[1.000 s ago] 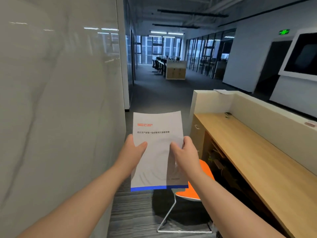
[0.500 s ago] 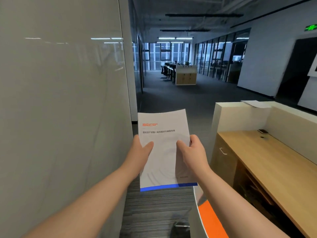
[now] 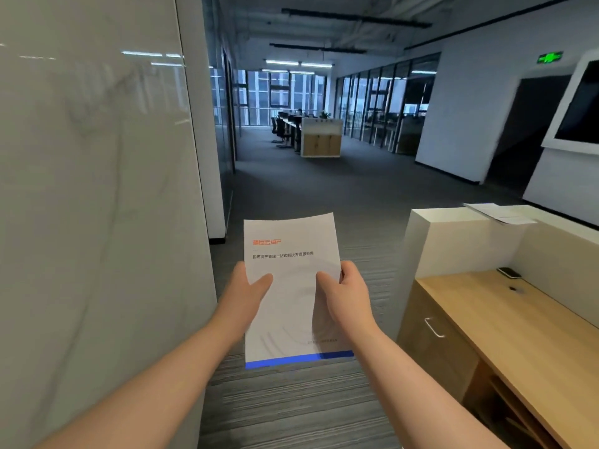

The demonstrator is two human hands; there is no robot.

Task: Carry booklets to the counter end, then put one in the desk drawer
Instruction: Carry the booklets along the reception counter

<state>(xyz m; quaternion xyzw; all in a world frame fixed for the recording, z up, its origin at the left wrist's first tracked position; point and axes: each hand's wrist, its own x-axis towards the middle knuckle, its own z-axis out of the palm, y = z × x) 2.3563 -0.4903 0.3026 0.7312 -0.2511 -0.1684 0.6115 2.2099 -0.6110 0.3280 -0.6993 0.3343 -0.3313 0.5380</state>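
I hold the white booklets [image 3: 291, 254], with an orange logo on top and a blue band at the bottom, out in front of me over the floor. My left hand [image 3: 248, 294] grips the left edge and my right hand [image 3: 348, 294] grips the right edge, thumbs on the cover. How many booklets are in the stack I cannot tell. To the right stands the wooden desk [image 3: 505, 322] behind a white counter [image 3: 453, 241]. A closed drawer with a metal handle [image 3: 434, 328] faces me at the desk's near end.
A glossy grey wall [image 3: 97, 222] runs close on my left. Papers [image 3: 499, 212] lie on the counter top and a small dark device [image 3: 509, 272] sits on the desk. Grey carpet stretches ahead into an open office with desks far back.
I have walked forward past the orange chair, which has left the view. The counter end and the drawer are now closer, at my right. Both hands keep the same hold on the booklets.
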